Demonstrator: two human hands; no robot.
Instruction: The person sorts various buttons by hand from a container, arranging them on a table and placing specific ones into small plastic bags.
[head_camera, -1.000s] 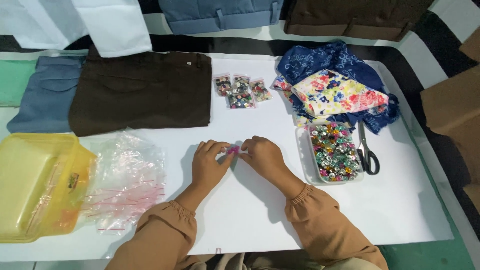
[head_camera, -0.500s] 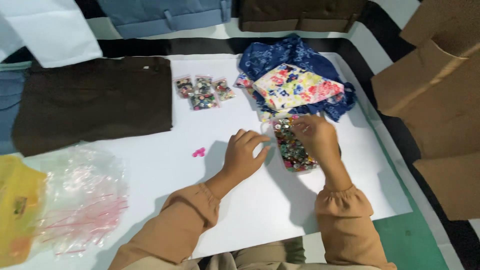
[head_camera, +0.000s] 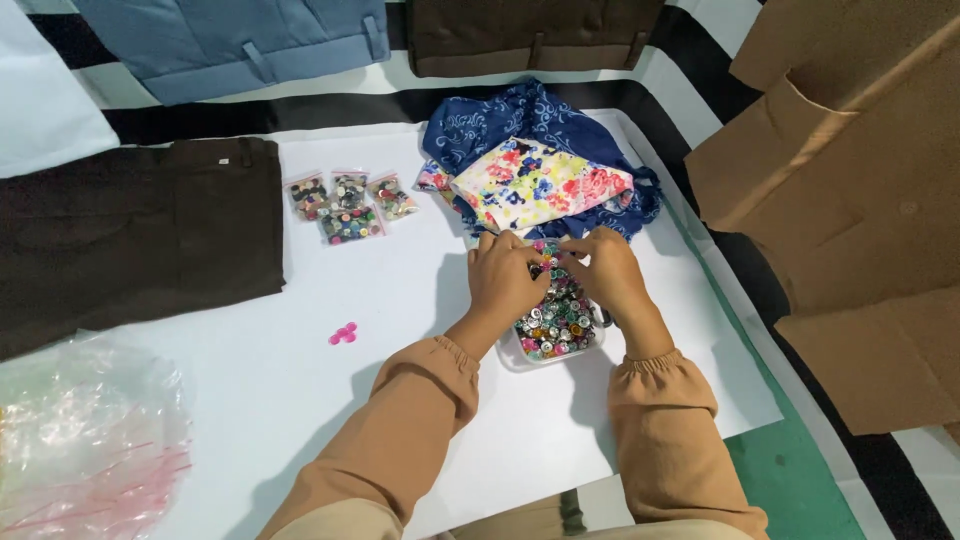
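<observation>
Buttons (head_camera: 556, 312) heaped in a shallow clear tray (head_camera: 520, 357) sit on the white desk (head_camera: 420, 290), just below the floral cloth (head_camera: 540, 185). Both hands meet over the tray: left hand (head_camera: 503, 278) and right hand (head_camera: 608, 272) pinch a small button between fingertips. A slip could scatter buttons, or a wrist could tip the tray.

Four small clear plastic bags (head_camera: 348, 203) lie left of centre in the upper part of the frame, on the white sheet just right of the dark brown cloth. They are flat and squarish, filled with mixed-coloured buttons, three in a row and one just below. In the lower left corner sits a crumpled heap of clear plastic bags (head_camera: 85, 445) with thin red strips. No labels, signs or screens show.
</observation>
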